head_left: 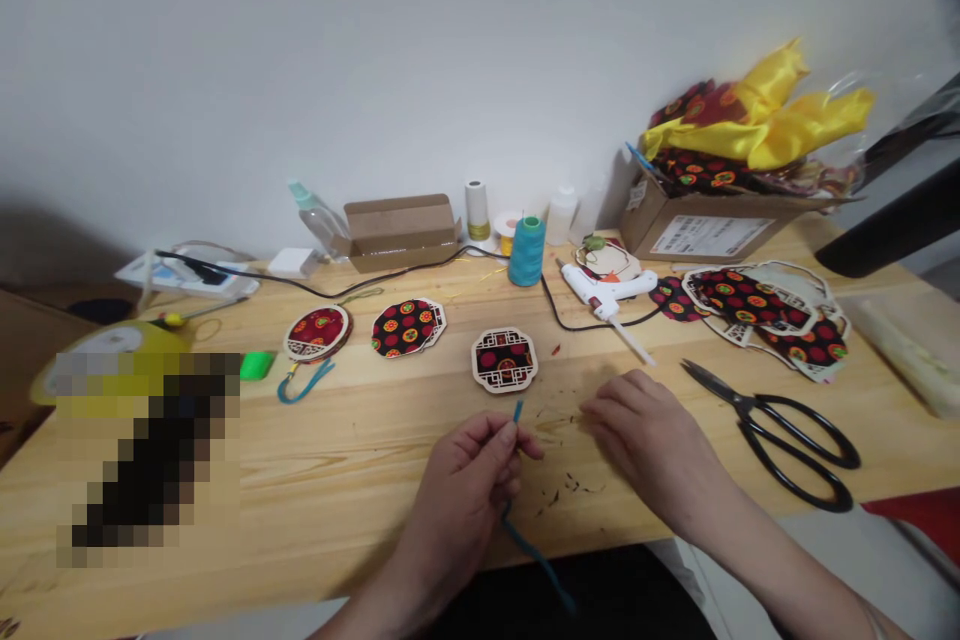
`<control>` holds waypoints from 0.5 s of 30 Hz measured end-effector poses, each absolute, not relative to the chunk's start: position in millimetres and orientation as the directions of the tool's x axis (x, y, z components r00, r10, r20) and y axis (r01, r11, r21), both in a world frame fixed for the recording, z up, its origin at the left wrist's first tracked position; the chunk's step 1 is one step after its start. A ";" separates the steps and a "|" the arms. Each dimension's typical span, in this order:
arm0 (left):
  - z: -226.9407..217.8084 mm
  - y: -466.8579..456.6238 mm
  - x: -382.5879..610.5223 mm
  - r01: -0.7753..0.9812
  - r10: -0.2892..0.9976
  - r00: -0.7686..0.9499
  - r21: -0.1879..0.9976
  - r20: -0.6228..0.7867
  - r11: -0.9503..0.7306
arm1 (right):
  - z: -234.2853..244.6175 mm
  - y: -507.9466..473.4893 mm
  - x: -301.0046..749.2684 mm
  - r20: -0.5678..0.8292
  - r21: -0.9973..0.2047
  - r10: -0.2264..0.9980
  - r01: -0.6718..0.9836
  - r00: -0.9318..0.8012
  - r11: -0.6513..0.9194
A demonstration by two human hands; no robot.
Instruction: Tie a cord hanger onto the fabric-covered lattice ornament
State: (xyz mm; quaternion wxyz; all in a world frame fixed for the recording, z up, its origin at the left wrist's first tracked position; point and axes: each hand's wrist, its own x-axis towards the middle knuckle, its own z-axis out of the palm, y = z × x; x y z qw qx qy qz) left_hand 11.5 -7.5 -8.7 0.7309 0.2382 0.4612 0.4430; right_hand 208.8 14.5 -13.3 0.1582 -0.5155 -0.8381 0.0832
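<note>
My left hand (480, 465) is closed in a pinch around a teal cord (536, 555). A short end of the cord sticks up above the thumb, and the rest hangs below the hand towards the table's front edge. My right hand (652, 445) is low over the table beside some dark scraps (566, 488), its fingers loosely stretched to the left and nothing visible in them. Just beyond my left hand lies a wooden fretwork frame (504, 360) with dark patterned fabric. To the right of my right hand rest black-handled scissors (772, 430).
A white glue gun (607, 295) and a teal thread spool (527, 252) stand farther back. Fabric-covered pieces (409, 328) lie to the left, more (772, 315) to the right. A cardboard box (697, 220) overflows with fabric. A black cable (375, 272) crosses the table (315, 480).
</note>
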 end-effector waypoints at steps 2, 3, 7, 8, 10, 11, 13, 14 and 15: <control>-8.6 -6.6 12.0 -0.429 0.871 0.176 0.760 -0.459 0.488 | -15.9 13.4 204.3 0.182 -0.221 0.888 0.862 -0.423 0.456; -8.7 -6.3 12.0 -0.430 0.872 0.172 0.762 -0.458 0.485 | -17.5 13.3 202.7 0.186 -0.177 0.885 0.871 -0.427 0.458; -10.0 -6.0 11.2 -0.434 0.878 0.176 0.766 -0.444 0.474 | -23.9 14.9 200.1 0.205 -0.029 0.847 0.862 -0.491 0.506; -10.4 -6.2 10.9 -0.431 0.880 0.181 0.768 -0.440 0.473 | -25.2 15.6 199.7 0.215 0.000 0.836 0.856 -0.505 0.517; -10.8 -6.5 10.6 -0.416 0.880 0.197 0.776 -0.431 0.473 | -27.1 17.4 199.0 0.228 0.037 0.825 0.851 -0.517 0.524; -10.7 -6.6 10.6 -0.403 0.880 0.205 0.782 -0.429 0.475 | -27.3 18.3 198.7 0.228 0.032 0.828 0.854 -0.512 0.520; -10.0 -6.7 10.9 -0.371 0.878 0.214 0.796 -0.428 0.478 | -25.4 19.5 198.8 0.218 -0.055 0.848 0.862 -0.482 0.504; -9.4 -6.6 11.2 -0.356 0.876 0.213 0.801 -0.432 0.481 | -22.9 19.5 199.0 0.203 -0.137 0.862 0.858 -0.465 0.495; -8.9 -6.4 11.6 -0.344 0.876 0.210 0.806 -0.434 0.482 | -19.4 19.1 199.3 0.181 -0.235 0.876 0.845 -0.448 0.480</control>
